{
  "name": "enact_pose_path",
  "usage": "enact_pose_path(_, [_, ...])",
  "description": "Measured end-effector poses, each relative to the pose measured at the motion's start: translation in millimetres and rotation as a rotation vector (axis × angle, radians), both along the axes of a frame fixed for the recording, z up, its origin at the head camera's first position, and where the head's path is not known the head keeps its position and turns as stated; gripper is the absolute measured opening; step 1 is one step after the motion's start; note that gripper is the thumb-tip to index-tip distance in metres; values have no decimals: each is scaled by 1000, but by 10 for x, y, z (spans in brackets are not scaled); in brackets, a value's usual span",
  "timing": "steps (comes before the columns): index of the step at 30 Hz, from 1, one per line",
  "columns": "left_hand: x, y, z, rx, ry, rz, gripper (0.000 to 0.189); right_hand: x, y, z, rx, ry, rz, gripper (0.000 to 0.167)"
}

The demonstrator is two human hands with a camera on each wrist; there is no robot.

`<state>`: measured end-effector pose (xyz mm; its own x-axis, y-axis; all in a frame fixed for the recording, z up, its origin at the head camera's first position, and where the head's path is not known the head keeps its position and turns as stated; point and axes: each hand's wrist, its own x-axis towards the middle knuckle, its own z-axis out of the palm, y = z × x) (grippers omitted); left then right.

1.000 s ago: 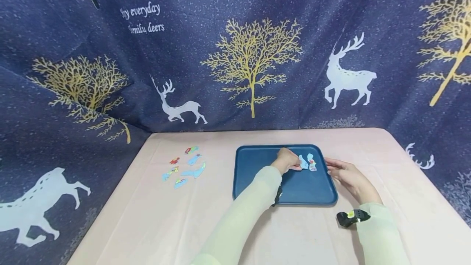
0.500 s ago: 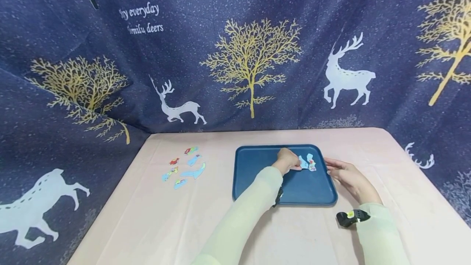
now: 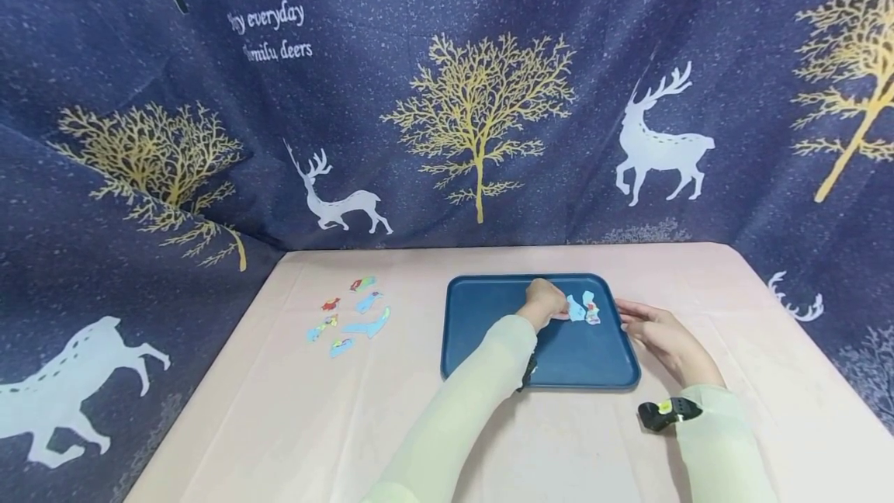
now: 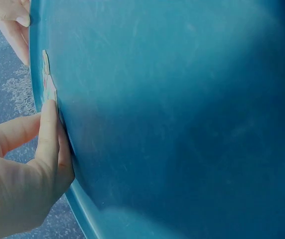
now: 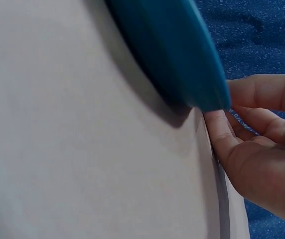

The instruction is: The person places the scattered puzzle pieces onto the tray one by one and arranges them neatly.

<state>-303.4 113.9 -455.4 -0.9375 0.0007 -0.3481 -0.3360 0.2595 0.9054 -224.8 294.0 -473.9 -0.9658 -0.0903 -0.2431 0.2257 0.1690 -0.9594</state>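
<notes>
My left hand reaches over the dark blue tray. Its fingertips are right at the left edge of a light blue, irregular puzzle piece. In the left wrist view the index finger extends onto the flat piece, with the thumb close beside it. To the right of that piece, near the tray's right rim, lies another puzzle piece in pale blue with red print. My right hand touches the outside of the tray's right rim, fingers extended. The right wrist view shows thumb and fingers against the tray's edge.
Several coloured puzzle pieces are scattered on the pink-covered table, left of the tray. A dark blue curtain with deer and trees hangs behind the table. A black wrist camera sits on the right wrist.
My left fingertips have shifted very slightly left, so more of the puzzle piece beside them shows. The right hand and the tray hold still.
</notes>
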Motion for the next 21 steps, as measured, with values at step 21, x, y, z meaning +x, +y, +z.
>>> enact_pose_path(21, [1,-546,344,164,88,-114,24,17,2,5,17,-3,22,68])
